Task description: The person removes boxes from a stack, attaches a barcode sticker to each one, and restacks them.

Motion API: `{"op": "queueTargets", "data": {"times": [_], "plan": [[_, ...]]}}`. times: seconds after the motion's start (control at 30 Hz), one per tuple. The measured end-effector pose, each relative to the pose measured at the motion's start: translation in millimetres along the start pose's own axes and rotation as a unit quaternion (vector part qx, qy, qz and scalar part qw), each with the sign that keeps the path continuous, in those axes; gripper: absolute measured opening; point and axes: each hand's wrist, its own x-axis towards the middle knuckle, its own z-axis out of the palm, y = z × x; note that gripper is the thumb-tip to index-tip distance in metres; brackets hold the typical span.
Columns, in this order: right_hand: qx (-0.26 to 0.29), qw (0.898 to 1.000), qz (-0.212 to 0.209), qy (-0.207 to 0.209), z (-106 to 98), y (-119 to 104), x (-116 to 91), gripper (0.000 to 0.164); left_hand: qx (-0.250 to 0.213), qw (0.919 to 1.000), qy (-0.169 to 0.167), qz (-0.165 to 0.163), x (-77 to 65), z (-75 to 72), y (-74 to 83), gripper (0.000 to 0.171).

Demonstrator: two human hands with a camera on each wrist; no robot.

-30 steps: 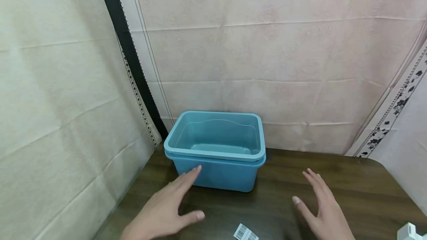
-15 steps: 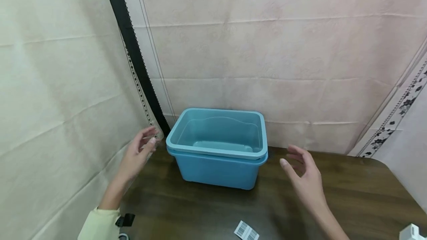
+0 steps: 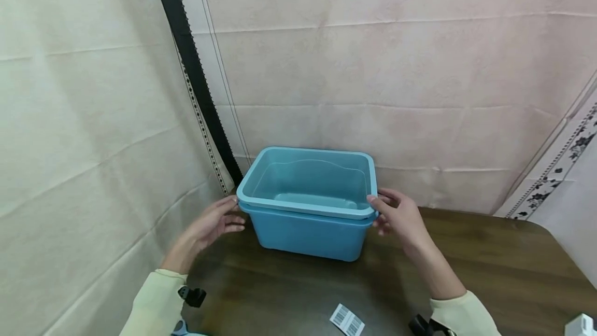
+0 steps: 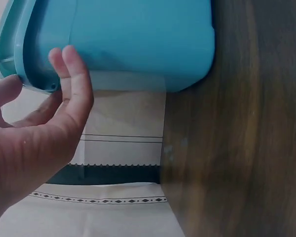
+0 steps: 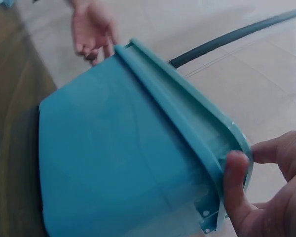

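Observation:
Two blue plastic bins are nested. The lighter upper bin [image 3: 303,207] sits inside the darker lower bin [image 3: 308,236], its rim slightly higher; no contents show in it. My left hand [image 3: 214,224] holds the left end of the rims. In the left wrist view its thumb [image 4: 9,89] touches the rim from above while other fingers curl beneath, near the wall. At the opposite end, my right hand [image 3: 402,218] pinches the rims. Its thumb [image 5: 235,173] lies across them in the right wrist view, with some fingers behind, partly hidden.
A dark wooden table [image 3: 280,289] bears the bins. A white barcode label [image 3: 347,319] lies in front of them. Pale cloth walls [image 3: 396,92] stand close behind and to the left. At the lower right corner is a white object [image 3: 580,325], partly cut off.
Both hands were apart from the bins. They have moved forward and inward, the left swinging round to the bins' left end, and now hold the rims. The bins stay on the table.

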Motion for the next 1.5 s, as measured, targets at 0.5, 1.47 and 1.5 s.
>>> {"op": "queueTargets", "data": {"times": [0.5,1.47,1.5], "plan": [[0.110,0.990,0.058,-0.072,-0.6,-9.5,4.8,0.077,-0.141,0.9885,-0.009,0.054,0.3,5.9,-1.8,0.052],[0.139,0.986,0.087,-0.041,8.5,-21.1,2.7,0.072,-0.118,0.9876,0.071,0.075,8.3,21.0,0.3,0.037],[0.151,0.984,0.085,-0.047,8.8,-21.9,2.5,0.073,-0.120,0.9875,0.070,0.076,8.2,21.5,0.2,0.037]]}}
